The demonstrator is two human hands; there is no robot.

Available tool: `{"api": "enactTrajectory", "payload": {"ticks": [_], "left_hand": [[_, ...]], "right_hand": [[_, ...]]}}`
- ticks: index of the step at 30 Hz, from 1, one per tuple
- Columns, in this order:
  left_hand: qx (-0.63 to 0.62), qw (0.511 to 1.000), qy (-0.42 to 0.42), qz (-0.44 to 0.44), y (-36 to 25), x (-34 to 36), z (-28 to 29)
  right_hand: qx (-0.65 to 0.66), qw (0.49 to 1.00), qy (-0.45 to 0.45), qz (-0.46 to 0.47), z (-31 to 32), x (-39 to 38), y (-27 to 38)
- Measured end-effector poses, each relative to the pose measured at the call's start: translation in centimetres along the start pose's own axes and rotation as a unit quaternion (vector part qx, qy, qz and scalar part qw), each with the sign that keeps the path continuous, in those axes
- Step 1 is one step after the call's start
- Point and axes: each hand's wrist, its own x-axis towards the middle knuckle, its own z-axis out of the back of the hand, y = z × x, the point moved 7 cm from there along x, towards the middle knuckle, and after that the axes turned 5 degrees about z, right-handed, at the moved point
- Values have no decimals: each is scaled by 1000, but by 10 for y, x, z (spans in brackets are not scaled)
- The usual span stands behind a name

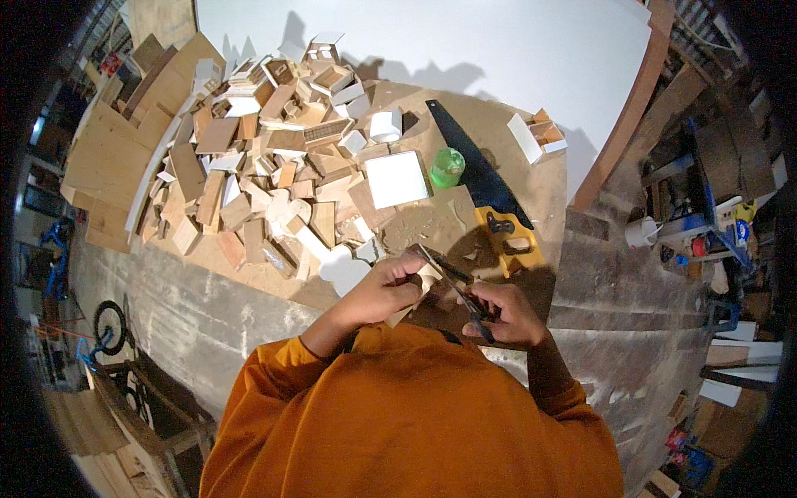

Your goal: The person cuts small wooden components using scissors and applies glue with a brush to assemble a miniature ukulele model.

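My left hand (388, 286) is pinched near the upper end of a long, dark, narrow tool (456, 288), on what looks like a small pale wood piece (428, 280). My right hand (506, 309) grips the tool's lower end; its exact kind is unclear. Just beyond my hands lie wood shavings on a brown board (390, 220). A hand saw with a yellow handle (516, 257) rests to the right, beside a translucent green container (447, 168).
A pile of wood offcuts and small boxes (220, 133) covers the board's left, near a white square piece (394, 178). An open box (540, 137) sits right. Beyond are a white panel (531, 50), plywood (108, 158), a bicycle (110, 328) and a cluttered rack (697, 191).
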Motion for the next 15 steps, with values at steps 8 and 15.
{"api": "enactTrajectory", "payload": {"ticks": [8,15], "left_hand": [[-24,1000,9,18,4,-3,1],[-30,999,27,20,6,-2,3]], "right_hand": [[-1,1000,16,-10,-5,-1,-8],[50,998,25,1,-8,-1,-12]]}}
